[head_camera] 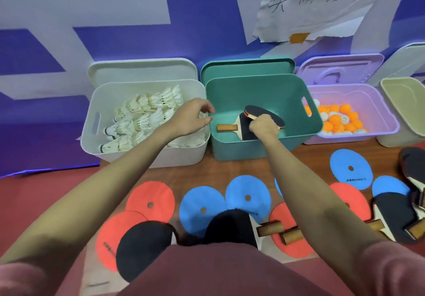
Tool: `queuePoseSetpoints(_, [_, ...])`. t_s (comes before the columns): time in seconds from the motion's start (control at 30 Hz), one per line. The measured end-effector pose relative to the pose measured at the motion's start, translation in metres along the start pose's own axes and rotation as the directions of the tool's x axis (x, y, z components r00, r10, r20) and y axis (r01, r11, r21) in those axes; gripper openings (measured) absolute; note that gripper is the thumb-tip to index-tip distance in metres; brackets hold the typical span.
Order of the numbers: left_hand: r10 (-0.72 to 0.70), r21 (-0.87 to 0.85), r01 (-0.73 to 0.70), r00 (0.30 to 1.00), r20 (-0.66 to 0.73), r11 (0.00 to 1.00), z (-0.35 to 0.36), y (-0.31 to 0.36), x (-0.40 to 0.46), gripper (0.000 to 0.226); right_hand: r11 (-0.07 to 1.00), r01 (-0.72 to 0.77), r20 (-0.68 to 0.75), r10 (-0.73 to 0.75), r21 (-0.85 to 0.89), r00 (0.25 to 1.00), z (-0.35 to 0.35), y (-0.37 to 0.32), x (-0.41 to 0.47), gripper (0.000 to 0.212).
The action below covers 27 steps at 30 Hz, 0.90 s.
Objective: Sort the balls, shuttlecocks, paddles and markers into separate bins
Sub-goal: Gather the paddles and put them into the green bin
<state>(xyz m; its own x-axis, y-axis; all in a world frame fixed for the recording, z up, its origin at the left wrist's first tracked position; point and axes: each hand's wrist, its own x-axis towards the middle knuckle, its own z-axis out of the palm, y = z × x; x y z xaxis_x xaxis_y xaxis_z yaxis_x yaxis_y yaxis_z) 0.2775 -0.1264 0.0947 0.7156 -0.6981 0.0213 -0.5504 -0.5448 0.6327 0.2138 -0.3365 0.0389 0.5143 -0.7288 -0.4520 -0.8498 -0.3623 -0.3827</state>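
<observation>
- The right hand (264,128) reaches down into the teal bin (264,148), its fingers (258,120) curled tightly round the handle of a paddle (264,113), whose dark blade tilts up and away beyond the knuckles; it looks held low so that it can be laid down rather than dropped.
- Just under and to the left of those fingers a second paddle (239,128) already lies flat on the bin floor, its wooden handle pointing left, so this bin serves as the paddle bin.
- The left hand (190,118) hovers over the seam between the teal bin and the white bin (147,155), fingers loosely curled and holding nothing that can be seen; it may be steadying the rim, though contact cannot be confirmed.
- To the left of those idle fingers the white bin holds a heap of shuttlecocks (142,118).
- To the right of the gripping fingers the lilac bin (358,138) holds orange and white balls (338,120).
- Nearer the person than both hands, on the worktop (305,155), lie unsorted paddles (395,215) among red and blue disc markers (202,210), so much sorting is left.
</observation>
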Motion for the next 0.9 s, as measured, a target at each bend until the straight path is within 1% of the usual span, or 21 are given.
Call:
queuePoseSetpoints(0.03, [-0.024, -0.017, 0.023, 1.000, -0.020, 1.000, -0.004, -0.003, -0.007, 0.017, 1.000, -0.008, 0.017, 0.007, 0.012, 1.000, 0.003, -0.002, 0.004, 0.050])
queuePoseSetpoints(0.13, [-0.076, -0.067, 0.072, 0.995, -0.060, 0.995, -0.015, -0.015, -0.026, 0.015, 1.000, 0.002, 0.078, 0.000, -0.031, 0.997, 0.014, -0.006, 0.018, 0.052])
queuePoseSetpoints(0.17, [-0.083, -0.076, 0.078, 0.994, -0.067, 0.994, -0.018, -0.019, -0.032, 0.014, 0.998, 0.015, 0.134, -0.007, -0.059, 0.991, 0.015, -0.008, 0.015, 0.047])
queuePoseSetpoints(0.2, [-0.088, -0.085, 0.082, 0.994, -0.071, 0.993, -0.020, -0.023, -0.038, 0.013, 0.996, 0.041, 0.193, -0.025, -0.080, 0.981, 0.019, -0.011, 0.015, 0.037])
queuePoseSetpoints(0.23, [-0.090, -0.095, 0.083, 0.993, -0.072, 0.992, -0.021, -0.027, -0.044, 0.013, 0.987, 0.064, 0.248, -0.026, -0.148, 0.968, 0.023, -0.013, 0.015, 0.023])
queuePoseSetpoints(0.27, [-0.091, -0.103, 0.084, 0.994, -0.068, 0.991, -0.022, -0.030, -0.050, 0.013, 0.975, 0.079, 0.284, -0.017, -0.208, 0.959, 0.027, -0.014, 0.019, 0.016])
queuePoseSetpoints(0.3, [-0.090, -0.110, 0.083, 0.994, -0.064, 0.990, -0.022, -0.033, -0.056, 0.013, 0.963, 0.104, 0.334, -0.015, -0.249, 0.942, 0.031, -0.016, 0.020, 0.019])
queuePoseSetpoints(0.33, [-0.090, -0.115, 0.083, 0.994, -0.063, 0.990, -0.022, -0.036, -0.062, 0.014, 0.970, 0.120, 0.375, -0.032, -0.212, 0.926, 0.035, -0.018, 0.021, 0.021])
queuePoseSetpoints(0.37, [-0.091, -0.120, 0.083, 0.994, -0.063, 0.989, -0.020, -0.039, -0.065, 0.014, 0.960, 0.143, 0.408, -0.035, -0.240, 0.912, 0.037, -0.020, 0.022, 0.023])
queuePoseSetpoints(0.43, [-0.103, -0.138, 0.091, 0.991, -0.081, 0.986, -0.021, -0.045, -0.075, 0.017, 0.944, 0.145, 0.437, -0.001, -0.297, 0.900, 0.044, -0.023, 0.025, 0.027])
queuePoseSetpoints(0.47, [-0.112, -0.150, 0.097, 0.989, -0.096, 0.984, -0.022, -0.048, -0.079, 0.019, 0.938, 0.127, 0.400, 0.014, -0.322, 0.916, 0.044, -0.026, 0.019, 0.023])
queuePoseSetpoints(0.5, [-0.116, -0.164, 0.096, 0.986, -0.116, 0.982, -0.022, -0.050, -0.084, 0.021, 0.952, 0.092, 0.331, 0.011, -0.293, 0.943, 0.041, -0.031, 0.004, 0.012])
queuePoseSetpoints(0.53, [-0.116, -0.177, 0.091, 0.984, -0.136, 0.980, -0.023, -0.051, -0.088, 0.023, 0.961, 0.081, 0.248, -0.013, -0.265, 0.969, 0.037, -0.035, -0.008, 0.013])
queuePoseSetpoints(0.6, [-0.102, -0.189, 0.072, 0.982, -0.156, 0.979, -0.023, -0.052, -0.098, 0.024, 0.959, 0.079, 0.044, -0.069, -0.271, 0.997, 0.029, -0.040, -0.029, 0.041])
queuePoseSetpoints(0.63, [-0.092, -0.189, 0.062, 0.984, -0.155, 0.980, -0.023, -0.053, -0.104, 0.024, 0.954, 0.100, -0.043, -0.117, -0.281, 0.992, 0.026, -0.043, -0.041, 0.047])
queuePoseSetpoints(0.67, [-0.086, -0.189, 0.057, 0.985, -0.149, 0.980, -0.022, -0.055, -0.110, 0.024, 0.944, 0.125, -0.105, -0.164, -0.306, 0.981, 0.024, -0.044, -0.051, 0.048])
queuePoseSetpoints(0.73, [-0.101, -0.197, 0.076, 0.988, -0.118, 0.977, -0.014, -0.060, -0.124, 0.023, 0.940, 0.205, -0.218, -0.268, -0.272, 0.939, 0.025, -0.045, -0.076, 0.044])
queuePoseSetpoints(0.8, [-0.150, -0.205, 0.133, 0.986, -0.074, 0.970, 0.001, -0.065, -0.142, 0.024, 0.915, 0.338, -0.308, -0.393, -0.219, 0.866, 0.034, -0.034, -0.105, 0.040])
queuePoseSetpoints(0.9, [-0.226, -0.207, 0.219, 0.974, -0.009, 0.953, 0.033, -0.074, -0.174, 0.024, 0.815, 0.573, -0.386, -0.558, -0.087, 0.735, 0.063, 0.004, -0.149, 0.040])
